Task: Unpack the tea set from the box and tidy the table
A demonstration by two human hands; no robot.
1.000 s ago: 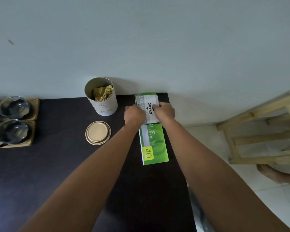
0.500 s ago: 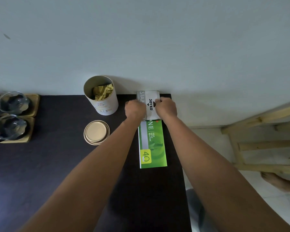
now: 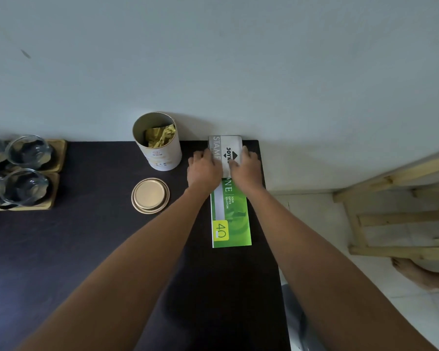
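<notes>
Dark surface (image 3: 86, 249) carries everything; both hands lie on a grey and green box (image 3: 230, 211) at its far right corner, by the wall; the left hand (image 3: 204, 169) presses the box's left side with fingers spread and fairly straight; the right hand (image 3: 246, 168) lies on the right side, fingers bent over the box's edge; a round tin (image 3: 160, 153) stands open at the far edge, with crumpled gold paper (image 3: 160, 135) inside; its gold lid (image 3: 150, 195) lies flat just in front; glass cups (image 3: 27, 171) sit on wooden trays (image 3: 57, 153) at the left edge.
</notes>
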